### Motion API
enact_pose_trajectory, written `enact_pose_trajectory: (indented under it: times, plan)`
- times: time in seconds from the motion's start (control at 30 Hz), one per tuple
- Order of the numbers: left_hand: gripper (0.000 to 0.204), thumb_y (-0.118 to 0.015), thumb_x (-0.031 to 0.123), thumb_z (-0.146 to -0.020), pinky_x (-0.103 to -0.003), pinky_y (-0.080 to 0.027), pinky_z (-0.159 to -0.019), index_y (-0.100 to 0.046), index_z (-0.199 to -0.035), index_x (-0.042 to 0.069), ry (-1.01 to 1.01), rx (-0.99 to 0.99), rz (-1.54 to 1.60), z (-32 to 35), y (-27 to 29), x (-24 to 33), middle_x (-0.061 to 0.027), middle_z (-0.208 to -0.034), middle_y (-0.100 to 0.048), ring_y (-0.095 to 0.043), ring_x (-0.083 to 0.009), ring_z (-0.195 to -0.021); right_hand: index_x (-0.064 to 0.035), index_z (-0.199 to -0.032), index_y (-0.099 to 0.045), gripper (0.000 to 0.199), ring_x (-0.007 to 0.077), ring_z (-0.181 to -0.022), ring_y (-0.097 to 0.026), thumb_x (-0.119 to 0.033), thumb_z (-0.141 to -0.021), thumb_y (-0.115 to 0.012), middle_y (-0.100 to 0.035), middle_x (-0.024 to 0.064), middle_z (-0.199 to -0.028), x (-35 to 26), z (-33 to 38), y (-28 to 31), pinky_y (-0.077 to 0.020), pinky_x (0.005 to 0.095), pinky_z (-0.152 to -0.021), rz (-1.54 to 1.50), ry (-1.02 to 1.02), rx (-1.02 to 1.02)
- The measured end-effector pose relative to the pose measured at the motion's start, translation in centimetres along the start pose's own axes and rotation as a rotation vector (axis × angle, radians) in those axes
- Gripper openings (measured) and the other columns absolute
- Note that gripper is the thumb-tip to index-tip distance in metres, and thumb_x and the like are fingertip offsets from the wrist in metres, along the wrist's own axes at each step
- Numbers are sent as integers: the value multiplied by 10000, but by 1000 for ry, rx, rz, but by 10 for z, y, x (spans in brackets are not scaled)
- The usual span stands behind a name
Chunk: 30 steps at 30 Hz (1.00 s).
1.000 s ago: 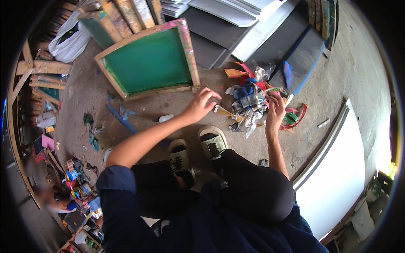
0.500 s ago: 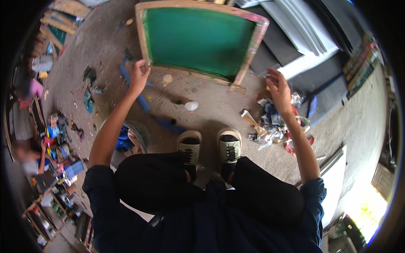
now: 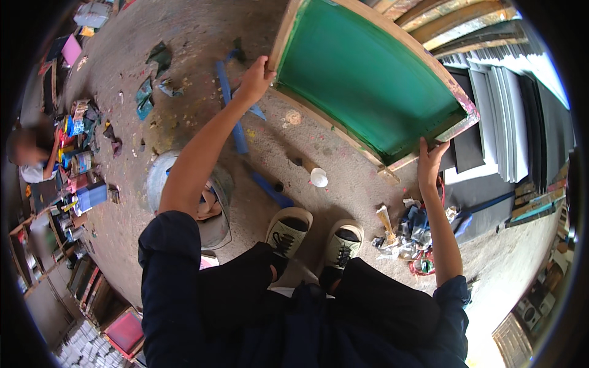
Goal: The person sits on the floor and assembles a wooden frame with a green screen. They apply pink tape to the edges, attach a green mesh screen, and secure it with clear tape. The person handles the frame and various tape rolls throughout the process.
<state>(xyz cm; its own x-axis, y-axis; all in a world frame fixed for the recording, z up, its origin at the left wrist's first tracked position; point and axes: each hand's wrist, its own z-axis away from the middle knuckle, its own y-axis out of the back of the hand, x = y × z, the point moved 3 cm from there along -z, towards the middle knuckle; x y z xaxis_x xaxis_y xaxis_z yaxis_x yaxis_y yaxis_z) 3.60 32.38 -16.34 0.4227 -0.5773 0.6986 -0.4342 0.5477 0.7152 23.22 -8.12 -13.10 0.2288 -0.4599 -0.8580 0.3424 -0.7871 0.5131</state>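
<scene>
A wooden screen-printing frame with green mesh is tilted in front of me, its far edge running out of the picture at the top. My left hand is closed around its left wooden side, close to the lower left corner. At the lower right corner my right hand grips the frame's edge, thumb on the near face and the other fingers partly hidden. Some paint stains mark the wood at the right end.
Between my shoes and the frame lies a small white cup-like thing. A bucket stands by my left forearm; a blue strip lies beyond it. Crumpled scraps and stacked panels are at right. A person sits far left.
My right hand has closed on the frame's lower right corner, where it was apart before. The frame has tilted and shifted right in view, and my view has turned.
</scene>
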Motion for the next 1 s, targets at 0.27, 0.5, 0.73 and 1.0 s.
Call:
enact_pose_trajectory:
  times: [0.27, 0.5, 0.73, 1.0]
  plan:
    - [313, -584, 106, -870, -353, -468, -745, -447, -1128, -6, -96, 132, 163, 57, 45, 31, -156, -1012, -579, -601, -265, -911, -12, -1363, -208, 539, 228, -1125, -431, -78, -910, -491, -409, 159, -1246, -54, 8, 24, -324, 334, -968, -214, 121, 38]
    - [412, -582, 126, -885, -295, -481, -774, -364, -1202, -21, -291, 273, 308, 102, 150, 121, -151, -1068, -538, -579, -188, -928, 2, -1249, -359, 467, 186, -943, -474, -340, -951, -467, -500, 116, -1058, -152, 24, 93, -385, 321, -861, -362, 324, 354]
    - [457, -542, 335, -912, -242, -437, -757, -419, -1218, 18, -450, 399, 665, 174, 229, 275, -76, -994, -565, -536, -113, -864, 3, -1190, -420, 410, 164, -900, -485, -334, -957, -442, -506, 91, -1013, -205, 65, 151, -404, 300, -807, -472, 411, 379]
    - [447, -560, 348, -895, -317, -448, -777, -459, -1161, 4, -431, 695, 715, 251, 248, 306, -137, -970, -609, -576, -206, -879, 1, -1340, -267, 674, 368, -1117, -405, -377, -877, -578, -294, 269, -1254, -269, 64, 182, -346, 414, -940, -93, 475, 631]
